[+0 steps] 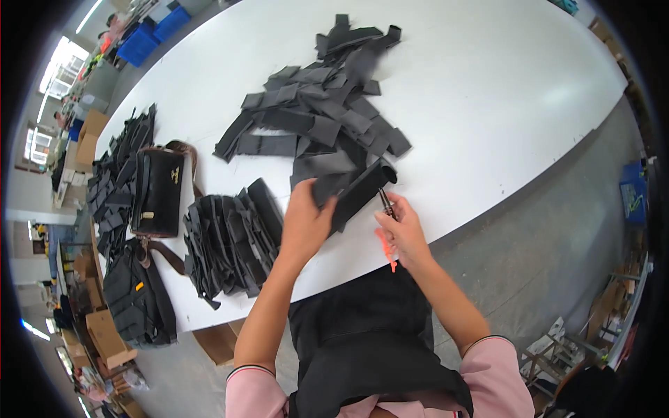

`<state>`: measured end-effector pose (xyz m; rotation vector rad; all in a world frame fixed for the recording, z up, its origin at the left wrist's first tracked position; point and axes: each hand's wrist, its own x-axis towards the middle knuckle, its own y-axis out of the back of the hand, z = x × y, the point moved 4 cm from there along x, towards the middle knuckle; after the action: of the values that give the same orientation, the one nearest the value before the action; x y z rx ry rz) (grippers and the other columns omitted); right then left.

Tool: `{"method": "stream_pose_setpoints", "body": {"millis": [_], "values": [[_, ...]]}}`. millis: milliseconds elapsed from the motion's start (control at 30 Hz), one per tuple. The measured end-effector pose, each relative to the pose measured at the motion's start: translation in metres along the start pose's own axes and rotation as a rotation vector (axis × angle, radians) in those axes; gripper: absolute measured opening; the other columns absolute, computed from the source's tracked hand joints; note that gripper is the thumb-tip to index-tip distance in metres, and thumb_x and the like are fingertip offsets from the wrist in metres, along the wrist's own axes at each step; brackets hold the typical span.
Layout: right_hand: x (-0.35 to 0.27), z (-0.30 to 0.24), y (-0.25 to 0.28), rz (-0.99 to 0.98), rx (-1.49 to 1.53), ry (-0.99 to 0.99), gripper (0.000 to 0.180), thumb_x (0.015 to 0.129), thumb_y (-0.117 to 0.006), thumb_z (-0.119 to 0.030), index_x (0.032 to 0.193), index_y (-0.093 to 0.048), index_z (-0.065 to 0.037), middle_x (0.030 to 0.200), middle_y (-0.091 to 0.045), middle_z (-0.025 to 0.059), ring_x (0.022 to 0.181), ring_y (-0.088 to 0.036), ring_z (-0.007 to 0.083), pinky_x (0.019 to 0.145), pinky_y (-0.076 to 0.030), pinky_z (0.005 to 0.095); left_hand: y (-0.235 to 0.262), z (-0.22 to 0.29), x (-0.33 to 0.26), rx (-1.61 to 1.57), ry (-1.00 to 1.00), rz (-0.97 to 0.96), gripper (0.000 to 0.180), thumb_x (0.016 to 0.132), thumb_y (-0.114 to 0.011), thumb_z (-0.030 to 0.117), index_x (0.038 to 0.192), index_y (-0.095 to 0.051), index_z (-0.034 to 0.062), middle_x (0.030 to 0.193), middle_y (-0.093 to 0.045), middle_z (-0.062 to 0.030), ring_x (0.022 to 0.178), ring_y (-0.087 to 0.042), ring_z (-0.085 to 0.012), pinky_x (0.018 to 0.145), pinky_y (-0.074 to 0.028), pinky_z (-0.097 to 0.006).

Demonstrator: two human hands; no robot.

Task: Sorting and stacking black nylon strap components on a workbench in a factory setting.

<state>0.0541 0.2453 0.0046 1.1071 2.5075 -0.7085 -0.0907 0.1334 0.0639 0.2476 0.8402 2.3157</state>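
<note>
A dark strip [359, 191] is held at the near edge of the white table [488, 104] by the left hand [304, 223], its grip closed on it. A small tool [385, 202] is pinched in the right hand [403, 233]. The strip should be kept flat and steady. A black bag [159, 191] with a gold clasp lies at the left edge. Blue crates [150, 35] sit past the far corner.

**Open desk to the right, crowded to the left**

The white desk [516, 90] lies bare right of the loose strip pile [320, 118]. Left, the stacked strips [230, 240], a black handbag [159, 191] and another strip heap [115, 167] crowd together, leaving narrow gaps.
</note>
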Motion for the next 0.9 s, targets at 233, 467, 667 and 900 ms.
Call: {"method": "stream_pose_setpoints", "body": {"millis": [233, 467, 667, 900], "values": [[-0.007, 0.023, 0.013, -0.198, 0.403, -0.261, 0.046, 0.085, -0.055, -0.008, 0.128, -0.042, -0.004, 0.053, -0.034, -0.0039, 0.037, -0.028, 0.0059, 0.038, -0.023, 0.0234, -0.061, 0.004, 0.007, 0.463, -0.131, -0.159, 0.06, 0.065, -0.074, 0.019, 0.116, -0.046, 0.0045, 0.103, -0.055, -0.0176, 0.1, -0.053, -0.0348, 0.083, -0.044, -0.041], [-0.036, -0.017, 0.049, 0.136, -0.444, 0.317, 0.022, 0.084, -0.059, -0.011, 0.106, -0.057, -0.005, 0.062, -0.042, -0.0011, 0.057, -0.041, 0.0058, 0.053, -0.037, 0.0211, -0.016, 0.01, -0.072, 0.222, -0.171, -0.115, 0.049, 0.065, -0.061, 0.001, 0.113, -0.05, 0.0024, 0.099, -0.055, -0.0145, 0.095, -0.054, -0.0314, 0.083, -0.043, -0.038], [-0.028, -0.059, -0.008, -0.097, -0.817, 0.739, 0.026, 0.075, -0.068, -0.01, 0.099, -0.057, -0.009, 0.076, -0.053, 0.0032, 0.056, -0.051, 0.0165, 0.055, -0.041, 0.0294, 0.008, -0.022, -0.109, -0.126, 0.05, -0.094, 0.034, 0.07, -0.053, -0.003, 0.103, -0.056, -0.0035, 0.101, -0.061, -0.0142, 0.095, -0.06, -0.0271, 0.085, -0.043, -0.032], [-0.033, -0.051, -0.061, -0.465, -1.197, 1.156, 0.021, 0.07, -0.065, -0.007, 0.09, -0.061, -0.01, 0.076, -0.051, 0.001, 0.061, -0.052, 0.0159, 0.055, -0.038, 0.0278, 0.009, -0.035, -0.125, -1.081, 0.48, 0.02, 0.042, 0.073, -0.056, 0.0, 0.114, -0.047, -0.0032, 0.105, -0.058, -0.0178, 0.1, -0.058, -0.0309, 0.09, -0.046, -0.042]]}}
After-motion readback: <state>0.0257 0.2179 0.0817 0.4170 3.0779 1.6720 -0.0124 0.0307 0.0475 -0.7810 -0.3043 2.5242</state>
